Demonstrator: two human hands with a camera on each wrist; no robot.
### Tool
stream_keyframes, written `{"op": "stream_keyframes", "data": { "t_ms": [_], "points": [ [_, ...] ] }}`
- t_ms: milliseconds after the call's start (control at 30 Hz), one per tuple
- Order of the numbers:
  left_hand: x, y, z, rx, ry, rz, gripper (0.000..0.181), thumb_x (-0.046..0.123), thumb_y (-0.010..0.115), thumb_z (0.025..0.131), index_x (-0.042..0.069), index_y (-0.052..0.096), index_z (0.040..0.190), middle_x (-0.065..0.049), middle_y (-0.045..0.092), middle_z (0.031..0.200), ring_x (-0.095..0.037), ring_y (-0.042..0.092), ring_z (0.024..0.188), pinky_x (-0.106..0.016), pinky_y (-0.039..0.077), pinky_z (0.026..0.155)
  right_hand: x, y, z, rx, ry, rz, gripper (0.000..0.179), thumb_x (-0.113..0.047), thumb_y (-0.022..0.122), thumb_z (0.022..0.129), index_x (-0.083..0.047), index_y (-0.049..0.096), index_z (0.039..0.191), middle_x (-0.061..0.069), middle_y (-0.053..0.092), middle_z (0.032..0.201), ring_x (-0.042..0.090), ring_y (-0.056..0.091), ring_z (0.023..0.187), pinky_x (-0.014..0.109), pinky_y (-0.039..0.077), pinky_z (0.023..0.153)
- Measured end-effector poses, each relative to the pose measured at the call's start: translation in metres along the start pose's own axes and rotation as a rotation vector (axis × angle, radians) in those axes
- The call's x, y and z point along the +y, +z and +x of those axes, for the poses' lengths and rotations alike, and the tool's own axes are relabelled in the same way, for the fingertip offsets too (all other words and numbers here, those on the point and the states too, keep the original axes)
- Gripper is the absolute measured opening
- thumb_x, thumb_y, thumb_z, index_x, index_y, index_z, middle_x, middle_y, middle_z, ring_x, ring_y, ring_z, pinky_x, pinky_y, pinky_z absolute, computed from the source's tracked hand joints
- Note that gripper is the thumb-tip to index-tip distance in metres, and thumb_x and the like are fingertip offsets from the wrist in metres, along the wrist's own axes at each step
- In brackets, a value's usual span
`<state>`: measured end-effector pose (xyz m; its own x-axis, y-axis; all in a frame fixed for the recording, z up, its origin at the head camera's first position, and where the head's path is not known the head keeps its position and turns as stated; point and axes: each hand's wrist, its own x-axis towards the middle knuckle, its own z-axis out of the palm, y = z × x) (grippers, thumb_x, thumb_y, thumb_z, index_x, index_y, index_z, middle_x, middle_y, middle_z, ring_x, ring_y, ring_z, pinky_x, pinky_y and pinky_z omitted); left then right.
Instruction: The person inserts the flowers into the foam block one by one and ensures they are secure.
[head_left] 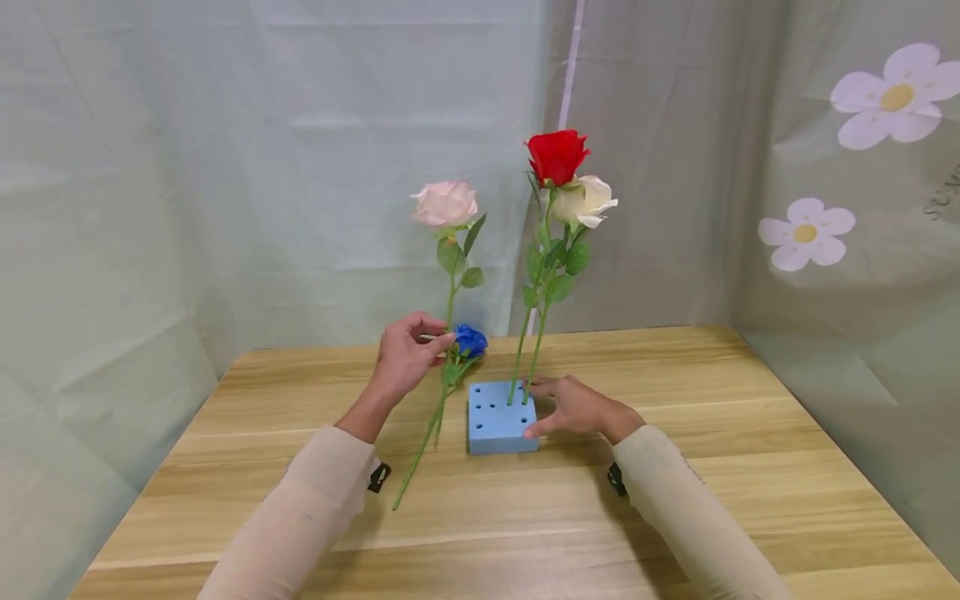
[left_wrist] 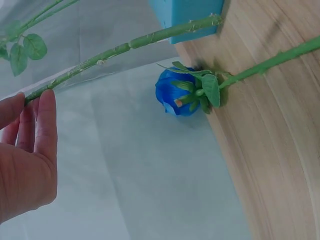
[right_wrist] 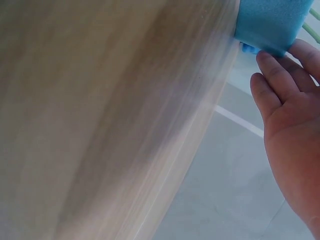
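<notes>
My left hand (head_left: 407, 354) pinches the green stem of a pale pink rose (head_left: 446, 205) between thumb and fingertips. The rose is upright with its stem slanting, and the lower stem end is apart from the light blue block (head_left: 502, 443), left of it. In the left wrist view, that bare stem (left_wrist: 117, 50) runs out from the fingertips. My right hand (head_left: 576, 408) holds the block's right side, thumb at the front corner and fingers towards the back. A red rose (head_left: 557, 157) and a cream rose (head_left: 594, 200) stand in holes of the block.
A blue rose (head_left: 471, 342) lies on the wooden table (head_left: 480, 533) behind the pink rose's stem, left of the block. Several other holes show in the block's top. Grey-green curtains (head_left: 360, 108) hang behind the table, and a flower-printed curtain (head_left: 855, 333) hangs at the right.
</notes>
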<state>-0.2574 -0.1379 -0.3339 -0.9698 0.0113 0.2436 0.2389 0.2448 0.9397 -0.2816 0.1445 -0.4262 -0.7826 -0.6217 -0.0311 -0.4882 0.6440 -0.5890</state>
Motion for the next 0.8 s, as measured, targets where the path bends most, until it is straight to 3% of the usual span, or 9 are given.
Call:
{"op": "stream_keyframes", "data": {
  "t_ms": [300, 433, 567, 667, 800],
  "points": [
    [0.004, 0.005, 0.002, -0.006, 0.000, -0.024, 0.017, 0.006, 0.073, 0.092, -0.003, 0.066, 0.104, -0.019, 0.071, 0.103, -0.021, 0.069, 0.086, -0.035, 0.062, 0.074, 0.001, 0.001, 0.000, 0.002, 0.001, -0.009, 0.085, -0.049, 0.082, 0.078, -0.003, 0.052, 0.143, 0.018, 0.040, 0.153, 0.035, 0.034, 0.143, 0.049, 0.033, 0.116],
    [0.007, 0.008, 0.004, -0.012, -0.005, -0.036, 0.017, 0.007, 0.073, 0.092, -0.003, 0.065, 0.104, -0.018, 0.071, 0.103, -0.030, 0.069, 0.092, -0.039, 0.062, 0.077, 0.001, 0.000, 0.001, 0.004, 0.004, -0.008, 0.085, -0.049, 0.083, 0.078, -0.004, 0.053, 0.143, 0.016, 0.041, 0.153, 0.034, 0.034, 0.143, 0.049, 0.033, 0.116],
    [0.011, 0.012, 0.006, -0.019, -0.010, -0.054, 0.018, 0.006, 0.072, 0.092, -0.004, 0.064, 0.105, -0.018, 0.069, 0.102, -0.039, 0.067, 0.098, -0.035, 0.062, 0.073, -0.001, 0.000, 0.000, 0.003, 0.013, -0.005, 0.085, -0.049, 0.083, 0.078, -0.004, 0.052, 0.143, 0.016, 0.040, 0.154, 0.034, 0.034, 0.143, 0.049, 0.033, 0.116],
    [0.014, 0.015, 0.008, -0.019, -0.014, -0.068, 0.017, 0.005, 0.072, 0.092, -0.004, 0.064, 0.106, -0.018, 0.069, 0.102, -0.039, 0.066, 0.098, -0.031, 0.062, 0.071, -0.002, 0.000, 0.000, -0.002, 0.011, 0.001, 0.085, -0.048, 0.083, 0.078, -0.003, 0.051, 0.144, 0.016, 0.039, 0.154, 0.034, 0.033, 0.144, 0.049, 0.032, 0.116],
    [0.017, 0.018, 0.010, -0.018, -0.017, -0.087, 0.018, 0.004, 0.071, 0.093, -0.004, 0.064, 0.107, -0.018, 0.068, 0.103, -0.032, 0.067, 0.094, -0.035, 0.062, 0.075, -0.002, 0.000, -0.001, -0.006, 0.001, 0.009, 0.085, -0.048, 0.082, 0.079, -0.003, 0.051, 0.144, 0.015, 0.038, 0.155, 0.034, 0.032, 0.144, 0.049, 0.032, 0.116]
  ]
}}
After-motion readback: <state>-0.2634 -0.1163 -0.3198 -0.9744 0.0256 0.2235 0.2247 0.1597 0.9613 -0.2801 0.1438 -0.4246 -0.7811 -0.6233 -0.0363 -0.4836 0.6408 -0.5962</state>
